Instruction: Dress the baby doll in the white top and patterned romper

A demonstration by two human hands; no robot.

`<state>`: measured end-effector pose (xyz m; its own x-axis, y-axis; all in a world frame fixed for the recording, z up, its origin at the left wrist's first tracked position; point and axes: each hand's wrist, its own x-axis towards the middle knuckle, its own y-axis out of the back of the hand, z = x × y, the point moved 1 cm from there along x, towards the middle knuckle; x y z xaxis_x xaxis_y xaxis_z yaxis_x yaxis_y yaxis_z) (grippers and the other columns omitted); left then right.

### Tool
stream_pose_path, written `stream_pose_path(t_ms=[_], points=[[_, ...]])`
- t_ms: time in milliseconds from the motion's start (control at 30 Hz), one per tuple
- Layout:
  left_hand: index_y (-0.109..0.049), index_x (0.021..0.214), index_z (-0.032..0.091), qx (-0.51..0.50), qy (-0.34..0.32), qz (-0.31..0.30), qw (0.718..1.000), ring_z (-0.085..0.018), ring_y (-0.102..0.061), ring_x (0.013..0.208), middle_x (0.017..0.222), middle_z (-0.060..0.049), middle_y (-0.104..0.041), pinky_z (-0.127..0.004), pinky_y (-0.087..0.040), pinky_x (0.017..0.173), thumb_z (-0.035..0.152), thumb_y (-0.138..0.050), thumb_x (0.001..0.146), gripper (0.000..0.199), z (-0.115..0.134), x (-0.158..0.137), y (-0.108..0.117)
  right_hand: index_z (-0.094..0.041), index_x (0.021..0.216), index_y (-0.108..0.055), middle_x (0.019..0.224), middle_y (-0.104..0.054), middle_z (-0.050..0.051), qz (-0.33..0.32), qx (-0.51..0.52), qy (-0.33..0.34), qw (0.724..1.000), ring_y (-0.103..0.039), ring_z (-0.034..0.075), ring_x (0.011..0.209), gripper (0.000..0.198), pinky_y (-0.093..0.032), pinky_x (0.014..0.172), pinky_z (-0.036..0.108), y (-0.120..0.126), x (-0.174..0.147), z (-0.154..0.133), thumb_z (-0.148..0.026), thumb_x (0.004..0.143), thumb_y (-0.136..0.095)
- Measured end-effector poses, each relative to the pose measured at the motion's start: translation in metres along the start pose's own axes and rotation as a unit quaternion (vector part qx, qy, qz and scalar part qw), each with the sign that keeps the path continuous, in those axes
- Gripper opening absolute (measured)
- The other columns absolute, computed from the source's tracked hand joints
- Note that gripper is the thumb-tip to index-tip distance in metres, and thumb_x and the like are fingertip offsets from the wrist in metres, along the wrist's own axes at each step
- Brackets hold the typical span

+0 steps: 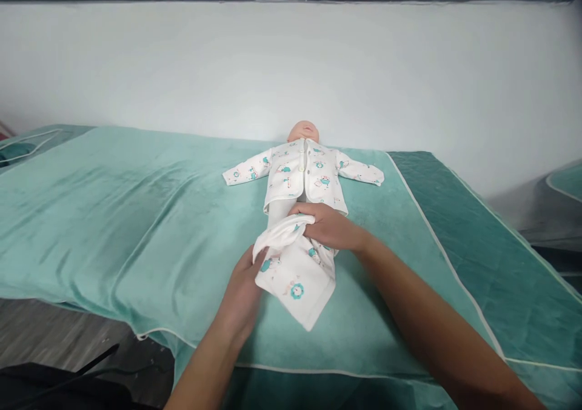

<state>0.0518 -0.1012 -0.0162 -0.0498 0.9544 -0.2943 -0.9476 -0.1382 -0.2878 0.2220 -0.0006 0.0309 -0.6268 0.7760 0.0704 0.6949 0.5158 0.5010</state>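
Observation:
A baby doll [302, 131] lies on its back on the green cloth, arms spread, its head by the wall. It wears a white printed baby jacket [284, 173] with the front edges slightly apart. Below the jacket hem, white baby pants [295, 282] in the same print are bunched around the doll's lower legs. My left hand [243, 295] grips the pants at their left edge, its fingertips partly hidden by the fabric. Closed on the gathered top of the pants is my right hand [330, 225], close under the jacket; its fingers curl over the legs.
A green velvety cover [150, 216] with wrinkles spreads over the bed. On the right, a darker green quilted layer [477, 234] shows beside its pale edging. Behind the doll rises a white wall [191, 70]. Grey flooring [54, 325] and a dark object [59, 389] appear at lower left.

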Motion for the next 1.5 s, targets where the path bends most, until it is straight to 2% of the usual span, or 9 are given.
stream_pose_path(t_ms=[167,467,567,667,800,1000,1167,1333,1500], points=[[-0.064,0.115,0.020,-0.090,-0.026,0.042,0.995,-0.016,-0.063,0.077,0.099,-0.005,-0.070,-0.028,-0.049,0.072,0.047,-0.070,0.081,0.044,-0.006,0.003,-0.006,-0.020,0.086,-0.061,0.090,-0.065,-0.001,-0.086,-0.030,-0.007,0.996,-0.059,0.019,0.087,0.009,-0.042,0.075,0.028,0.007,-0.001,0.003,-0.027,0.080,-0.059],[-0.062,0.082,0.019,0.024,-0.152,0.082,0.985,-0.011,-0.052,0.063,0.069,0.003,-0.057,-0.022,-0.042,0.056,0.055,-0.068,0.080,0.037,0.003,0.040,-0.002,-0.021,0.090,-0.060,0.093,-0.065,0.001,0.037,-0.055,-0.039,0.997,-0.058,0.019,0.088,0.011,-0.041,0.076,0.030,0.003,0.003,0.003,-0.026,0.084,-0.053],[-0.064,0.092,0.019,-0.008,-0.119,0.061,0.991,-0.012,-0.054,0.062,0.070,0.003,-0.059,-0.023,-0.043,0.055,0.056,-0.070,0.078,0.040,0.004,0.041,0.000,-0.020,0.089,-0.060,0.093,-0.065,0.001,0.017,-0.045,-0.033,0.998,-0.059,0.020,0.089,0.013,-0.042,0.076,0.031,0.006,0.002,0.004,-0.032,0.084,-0.056],[-0.065,0.101,0.019,-0.046,-0.070,0.033,0.996,-0.013,-0.059,0.062,0.074,0.001,-0.065,-0.023,-0.045,0.056,0.051,-0.074,0.076,0.042,0.004,0.034,0.007,-0.020,0.091,-0.064,0.096,-0.068,0.001,-0.055,-0.018,-0.033,0.998,-0.060,0.021,0.091,0.023,-0.044,0.077,0.031,0.009,-0.001,0.005,-0.042,0.084,-0.063],[-0.068,0.104,0.017,-0.088,-0.022,-0.050,0.995,-0.014,-0.063,0.065,0.082,-0.004,-0.070,-0.024,-0.048,0.060,0.035,-0.078,0.072,0.037,0.006,0.024,0.022,-0.020,0.103,-0.069,0.103,-0.072,0.002,-0.133,0.025,-0.042,0.990,-0.064,0.023,0.097,0.035,-0.047,0.080,0.032,0.012,-0.008,0.002,-0.045,0.079,-0.071],[-0.068,0.100,0.017,0.010,0.005,-0.129,0.992,-0.017,-0.062,0.069,0.082,-0.004,-0.070,-0.027,-0.048,0.065,0.011,-0.074,0.057,0.044,0.013,0.027,0.032,-0.022,0.096,-0.072,0.090,-0.072,-0.001,-0.159,-0.043,-0.052,0.985,-0.065,0.021,0.085,0.030,-0.047,0.070,0.029,0.013,-0.008,-0.001,-0.033,0.069,-0.077],[-0.056,0.075,0.018,0.147,-0.095,-0.046,0.983,-0.010,-0.046,0.059,0.066,0.006,-0.054,-0.021,-0.036,0.055,0.012,-0.064,0.059,0.019,0.019,0.053,0.031,-0.020,0.088,-0.069,0.087,-0.069,0.000,-0.130,-0.106,-0.020,0.986,-0.062,0.020,0.082,0.025,-0.044,0.068,0.029,0.010,0.001,-0.003,-0.036,0.070,-0.075],[-0.055,0.074,0.018,0.210,-0.187,0.049,0.958,-0.011,-0.045,0.063,0.067,0.004,-0.053,-0.022,-0.035,0.056,0.015,-0.054,0.059,0.015,0.027,0.085,0.025,-0.022,0.106,-0.068,0.106,-0.072,0.002,-0.106,-0.100,-0.037,0.989,-0.064,0.023,0.096,0.029,-0.047,0.080,0.032,0.005,0.002,-0.007,-0.027,0.077,-0.066],[-0.060,0.079,0.016,0.235,-0.237,0.086,0.939,-0.014,-0.051,0.070,0.075,0.000,-0.060,-0.025,-0.039,0.064,0.015,-0.053,0.063,0.017,0.030,0.116,0.012,-0.021,0.109,-0.068,0.115,-0.071,0.005,0.019,-0.145,-0.045,0.988,-0.063,0.025,0.105,0.032,-0.045,0.089,0.034,-0.003,0.006,-0.003,-0.019,0.080,-0.056]])
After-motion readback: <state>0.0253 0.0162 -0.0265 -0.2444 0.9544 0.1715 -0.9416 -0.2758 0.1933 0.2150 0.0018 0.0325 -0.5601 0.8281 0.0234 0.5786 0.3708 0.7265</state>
